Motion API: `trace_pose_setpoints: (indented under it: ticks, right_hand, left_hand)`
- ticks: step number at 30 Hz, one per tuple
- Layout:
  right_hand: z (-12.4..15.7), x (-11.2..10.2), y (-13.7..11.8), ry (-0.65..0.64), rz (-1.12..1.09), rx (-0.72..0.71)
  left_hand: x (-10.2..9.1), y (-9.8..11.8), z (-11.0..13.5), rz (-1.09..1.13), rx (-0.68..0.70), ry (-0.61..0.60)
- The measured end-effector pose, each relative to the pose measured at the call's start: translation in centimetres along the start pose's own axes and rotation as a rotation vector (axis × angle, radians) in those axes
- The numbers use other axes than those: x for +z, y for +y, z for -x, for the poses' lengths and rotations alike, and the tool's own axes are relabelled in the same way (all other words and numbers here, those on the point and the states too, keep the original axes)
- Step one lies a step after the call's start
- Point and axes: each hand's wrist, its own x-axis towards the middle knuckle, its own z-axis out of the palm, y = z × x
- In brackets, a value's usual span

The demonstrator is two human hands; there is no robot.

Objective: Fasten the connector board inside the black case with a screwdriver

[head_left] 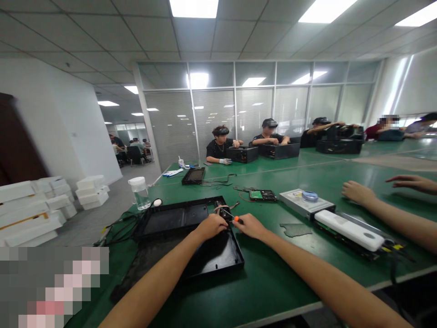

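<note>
My right hand [251, 226] is closed on a screwdriver [236, 219] with an orange and black handle. Its thin shaft points left, to a small dark part with wires [221, 208] at the inner right corner of a black case [170, 221]. Just below that part, my left hand [213, 226] is closed with bent fingers over the case; whatever it grips is hidden. A shiny black panel [218, 253] of the case lies under my left hand and wrist. Loose thin wires run out beside the part.
Right of my hands lie a hard drive [262, 195], a grey metal drive [300, 202], a tape roll [309, 196], a white oblong device [348, 230] and a dark scrap [296, 230]. A water jar [139, 193] stands left. Another person's hands [358, 192] reach in from the right.
</note>
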Motion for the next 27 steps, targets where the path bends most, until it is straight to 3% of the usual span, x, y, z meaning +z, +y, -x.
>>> trace_pose_setpoints:
  ticks: [7,14,19,21,25,27]
  right_hand:
    - [0.4,-1.5,0.6,0.083,-0.085,-0.033]
    - [0.2,-2.2,2.7,-0.083,-0.321,-0.022]
    - [0.1,-4.6,4.2,-0.081,-0.613,-0.020]
    - [0.0,-5.4,4.3,0.015,-0.683,-0.004]
    - [0.0,-5.7,3.8,0.421,-0.579,0.017]
    - [0.1,-5.3,3.3,0.488,-0.477,-0.030]
  left_hand:
    - [1.3,0.2,1.3,0.038,-0.102,0.093]
    - [1.2,-0.1,1.4,0.012,0.011,0.079]
    - [1.1,0.3,1.4,0.076,0.042,0.100]
    - [1.2,0.5,1.3,0.109,-0.019,0.122]
    - [1.1,0.9,1.3,0.147,-0.171,0.150]
    - [1.0,1.2,1.3,0.165,-0.191,0.149]
